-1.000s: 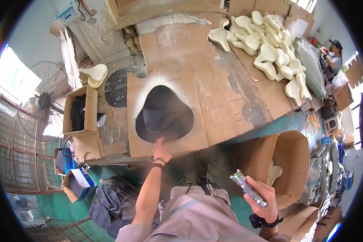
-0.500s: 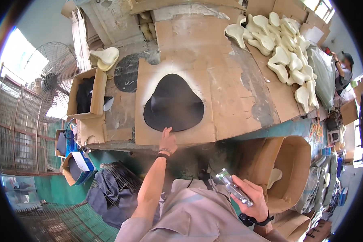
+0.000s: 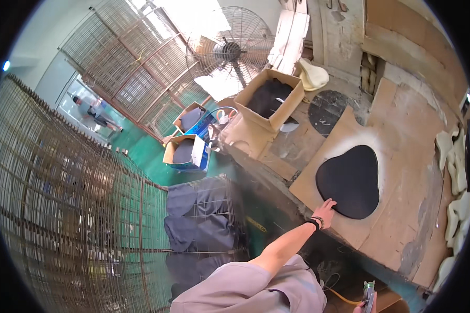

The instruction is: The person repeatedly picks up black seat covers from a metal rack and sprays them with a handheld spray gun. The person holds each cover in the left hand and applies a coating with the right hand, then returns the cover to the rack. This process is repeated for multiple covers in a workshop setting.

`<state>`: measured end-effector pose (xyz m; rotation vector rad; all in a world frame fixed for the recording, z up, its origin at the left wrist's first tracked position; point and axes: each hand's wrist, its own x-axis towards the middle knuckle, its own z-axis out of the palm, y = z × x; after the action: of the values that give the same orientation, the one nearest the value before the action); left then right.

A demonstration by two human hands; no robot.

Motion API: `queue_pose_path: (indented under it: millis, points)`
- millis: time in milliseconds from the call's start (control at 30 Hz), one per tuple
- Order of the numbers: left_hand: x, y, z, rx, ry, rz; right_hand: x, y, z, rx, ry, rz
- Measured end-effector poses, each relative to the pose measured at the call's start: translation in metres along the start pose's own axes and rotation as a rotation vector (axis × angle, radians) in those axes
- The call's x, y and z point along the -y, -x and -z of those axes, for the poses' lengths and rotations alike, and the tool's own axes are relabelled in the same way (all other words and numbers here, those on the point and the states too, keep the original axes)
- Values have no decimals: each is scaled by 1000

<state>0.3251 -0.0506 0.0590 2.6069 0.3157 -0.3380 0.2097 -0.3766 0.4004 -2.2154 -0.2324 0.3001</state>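
A black, rounded-triangular sheet (image 3: 350,180), like a saddle cover piece, lies on cardboard (image 3: 402,161) dusted with pale overspray. My left hand (image 3: 325,214) is at its near-left edge, fingertips closed on the rim. At the bottom of the view my right hand (image 3: 358,309) is mostly cut off by the frame. It grips a metal spray gun (image 3: 369,293) with a green top, and a yellow hose (image 3: 344,298) runs beside it.
Left of the table, a wire rack (image 3: 230,208) carries dark sheets; tall wire racks (image 3: 78,208) stand farther left. A carton (image 3: 271,125) of black pieces, a fan (image 3: 230,51) and cream saddle foams (image 3: 457,161) surround the work area. Another person (image 3: 91,112) is far off.
My view has swung left, bringing the racks in. The spray gun has gone to the lower edge, and the mist over the black sheet has thinned. My left hand stays at its rim.
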Motion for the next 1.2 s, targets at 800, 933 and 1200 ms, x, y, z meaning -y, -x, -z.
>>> queue_pose_path:
  millis: [800, 933, 1200]
  points:
    - [93, 79, -23, -224, 727, -58, 21, -54, 3, 65, -19, 236]
    - [148, 138, -54, -140, 706, 224, 13, -48, 4, 233, 0, 273]
    - [263, 260, -170, 231, 875, 855, 7, -33, 27, 122, 21, 106]
